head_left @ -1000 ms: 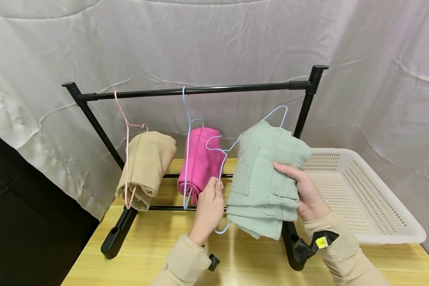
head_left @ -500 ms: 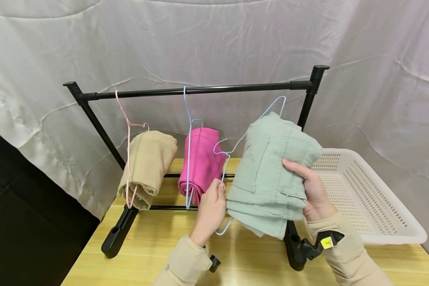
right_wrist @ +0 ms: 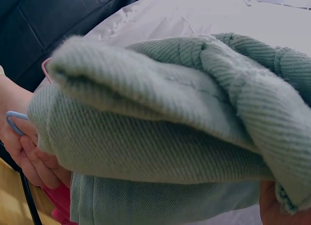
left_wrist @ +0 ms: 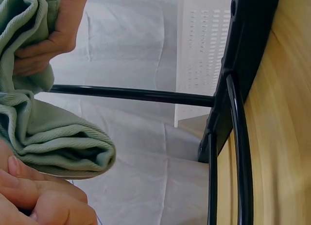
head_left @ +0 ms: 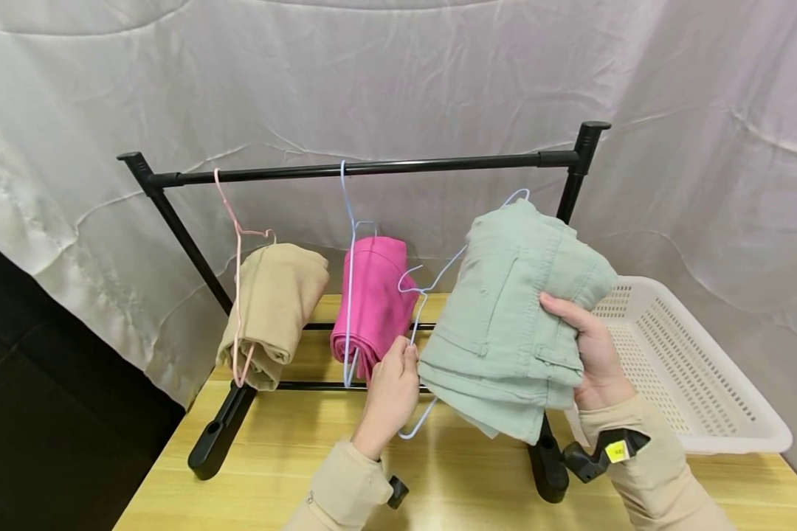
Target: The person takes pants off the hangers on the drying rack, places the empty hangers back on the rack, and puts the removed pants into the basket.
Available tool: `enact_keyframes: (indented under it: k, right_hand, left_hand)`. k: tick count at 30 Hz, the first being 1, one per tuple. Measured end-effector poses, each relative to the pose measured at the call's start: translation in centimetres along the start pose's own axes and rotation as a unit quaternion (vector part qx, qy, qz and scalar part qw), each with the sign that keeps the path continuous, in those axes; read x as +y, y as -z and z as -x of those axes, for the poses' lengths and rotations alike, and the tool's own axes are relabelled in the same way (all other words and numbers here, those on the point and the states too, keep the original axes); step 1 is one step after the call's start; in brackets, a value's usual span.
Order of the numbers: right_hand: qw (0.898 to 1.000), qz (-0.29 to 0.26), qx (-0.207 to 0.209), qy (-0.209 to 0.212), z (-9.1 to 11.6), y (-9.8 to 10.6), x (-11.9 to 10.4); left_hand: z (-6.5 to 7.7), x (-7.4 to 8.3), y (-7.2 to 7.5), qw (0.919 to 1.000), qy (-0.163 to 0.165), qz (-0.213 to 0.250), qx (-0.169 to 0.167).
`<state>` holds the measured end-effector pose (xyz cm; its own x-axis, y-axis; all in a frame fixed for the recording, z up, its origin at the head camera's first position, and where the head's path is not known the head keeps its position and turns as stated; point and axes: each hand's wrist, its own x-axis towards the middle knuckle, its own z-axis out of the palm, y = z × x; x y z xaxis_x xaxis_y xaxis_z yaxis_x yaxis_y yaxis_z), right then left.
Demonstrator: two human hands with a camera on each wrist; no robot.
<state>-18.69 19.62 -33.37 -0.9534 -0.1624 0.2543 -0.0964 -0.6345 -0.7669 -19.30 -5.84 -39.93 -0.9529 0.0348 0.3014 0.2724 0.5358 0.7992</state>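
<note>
Left hand (head_left: 390, 394): grip pinched on a blue hanger (head_left: 425, 293); right hand (head_left: 596, 355): grip curled round the folded green garment (head_left: 513, 317), thumb on its front; garment held above the worktop (head_left: 292, 450), before the black rack (head_left: 438, 164); white basket (head_left: 730, 443) at the worktop's right edge.

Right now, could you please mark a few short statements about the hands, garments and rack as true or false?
1. In the head view, the pink garment is left of the tan garment. False: the pink garment is right of the tan garment.
2. The right hand holds the green garment. True.
3. The left hand grips a blue hanger. True.
4. That blue hanger is hooked on the black bar. False: that blue hanger is off the black bar.
</note>
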Motion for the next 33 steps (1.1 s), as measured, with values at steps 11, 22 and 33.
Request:
enact_keyframes:
  k: [11, 22, 33]
  right_hand:
    - [0.987, -0.125, -0.097, 0.020, 0.4, 0.4, -2.1]
    - [0.995, -0.067, -0.067, 0.028, 1.1, 0.6, -2.8]
    - [0.998, -0.033, -0.025, 0.037, 2.3, 1.3, -4.1]
  left_hand:
    - [0.5, -0.8, -0.2, 0.9999, -0.008, -0.006, -0.004]
    - [0.8, -0.1, -0.2, 0.9996, 0.001, -0.003, -0.029]
    - [1.0, 0.5, 0.0, 0.9995, -0.025, -0.020, -0.008]
